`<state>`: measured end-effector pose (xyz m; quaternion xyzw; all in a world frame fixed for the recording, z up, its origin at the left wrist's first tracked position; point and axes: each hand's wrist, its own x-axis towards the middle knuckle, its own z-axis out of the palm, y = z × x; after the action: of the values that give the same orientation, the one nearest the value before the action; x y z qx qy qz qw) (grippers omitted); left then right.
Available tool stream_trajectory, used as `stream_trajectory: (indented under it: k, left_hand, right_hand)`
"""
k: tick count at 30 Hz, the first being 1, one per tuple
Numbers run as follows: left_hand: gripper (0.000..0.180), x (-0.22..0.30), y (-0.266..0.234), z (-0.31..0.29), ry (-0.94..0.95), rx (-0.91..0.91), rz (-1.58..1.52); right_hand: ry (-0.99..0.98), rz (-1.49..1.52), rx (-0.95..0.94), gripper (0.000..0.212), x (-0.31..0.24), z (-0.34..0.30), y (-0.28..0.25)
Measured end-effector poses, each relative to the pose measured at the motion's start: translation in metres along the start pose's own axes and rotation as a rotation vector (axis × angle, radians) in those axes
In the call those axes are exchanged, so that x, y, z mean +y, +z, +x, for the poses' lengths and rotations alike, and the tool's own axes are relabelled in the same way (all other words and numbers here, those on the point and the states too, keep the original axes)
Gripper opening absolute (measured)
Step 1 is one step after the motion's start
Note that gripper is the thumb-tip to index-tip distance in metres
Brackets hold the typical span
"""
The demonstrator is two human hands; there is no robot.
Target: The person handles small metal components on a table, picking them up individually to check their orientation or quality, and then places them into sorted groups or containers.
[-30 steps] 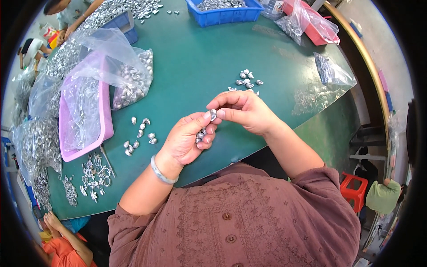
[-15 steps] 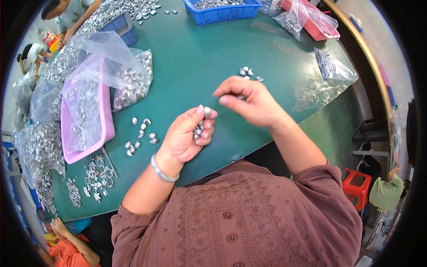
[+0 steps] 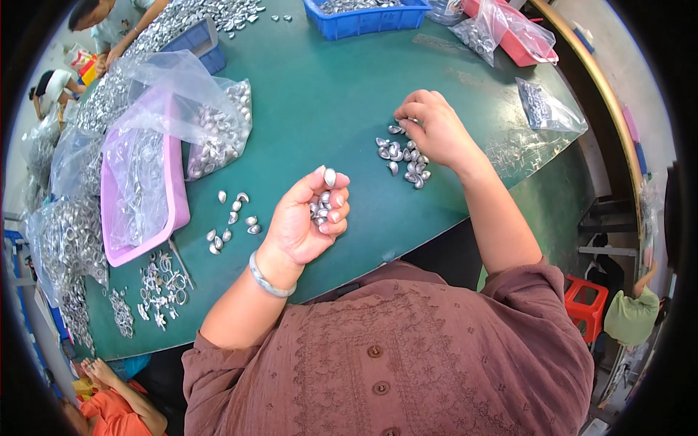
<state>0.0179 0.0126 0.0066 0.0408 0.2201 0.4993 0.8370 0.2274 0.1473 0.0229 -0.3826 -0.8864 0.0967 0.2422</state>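
My left hand is closed round several small silver metal pieces, shiny and teardrop-shaped. Its thumb and forefinger pinch one silver piece upright at the top. Over at the right, my right hand is bent down at the far edge of a loose pile of similar silver pieces. The fingertips are drawn together there; what is between them, if anything, is hidden. A short row of silver pieces lies on the green table to the left of my left hand.
A pink basket with clear bags stands at the left, beside heaped metal parts. Ring-like parts lie in front. Blue tray, red tray and a bagged lot sit farther off. Other people work at the left.
My right hand has moved right and away from my left hand to the pile, which now shows more pieces. The left hand stays nearly in place, still holding its pieces.
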Motion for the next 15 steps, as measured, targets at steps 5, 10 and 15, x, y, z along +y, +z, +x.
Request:
stream_trajectory:
  k: [5,10,15]
  left_hand:
    - [0.022,0.000,-0.002,-0.001,0.020,0.024,-0.002]
    - [0.024,-0.002,0.003,0.001,0.038,0.001,0.064]
    - [0.021,-0.003,-0.006,-0.001,0.043,-0.055,0.113]
  right_hand:
    - [-0.027,-0.051,-0.109,0.012,-0.001,0.004,-0.003]
    - [-0.027,-0.134,-0.125,0.012,0.001,0.006,0.002]
    - [-0.061,-0.158,-0.139,0.010,-0.006,0.012,0.009]
